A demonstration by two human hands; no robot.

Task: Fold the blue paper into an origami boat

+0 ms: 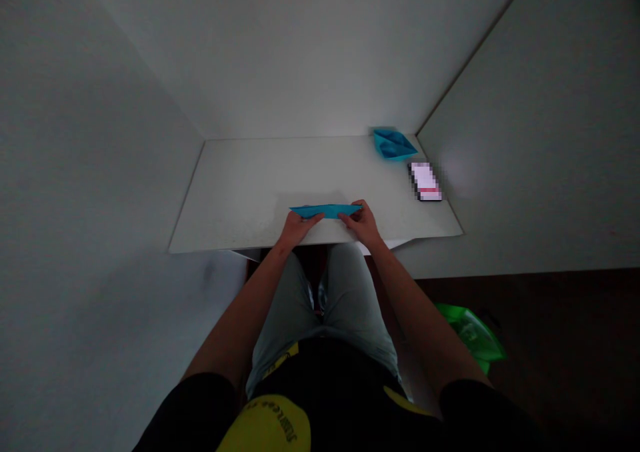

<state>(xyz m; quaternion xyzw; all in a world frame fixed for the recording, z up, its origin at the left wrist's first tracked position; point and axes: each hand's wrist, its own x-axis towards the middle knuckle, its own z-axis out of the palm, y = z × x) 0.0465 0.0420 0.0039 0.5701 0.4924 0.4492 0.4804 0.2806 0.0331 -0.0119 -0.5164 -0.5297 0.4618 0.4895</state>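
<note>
White table (pixel 240 192): finished boat (pixel 394 143), phone (pixel 426 181) far right.

Both bare arms reach straight out in front of the body. The left hand (pixel 299 226) and the right hand (pixel 361 223) sit close together, palms down. The fingers of both hands are bent and pinched shut.

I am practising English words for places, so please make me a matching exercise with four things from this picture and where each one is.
Things:
1. flat blue paper
2. folded blue paper boat
3. green bag
4. blurred card

Places:
A. on the floor, at the right
B. far right corner of the table
C. between both hands, near the table's front edge
D. on the table by the right wall, nearer than the boat

Pairs: 1-C, 2-B, 3-A, 4-D
</note>
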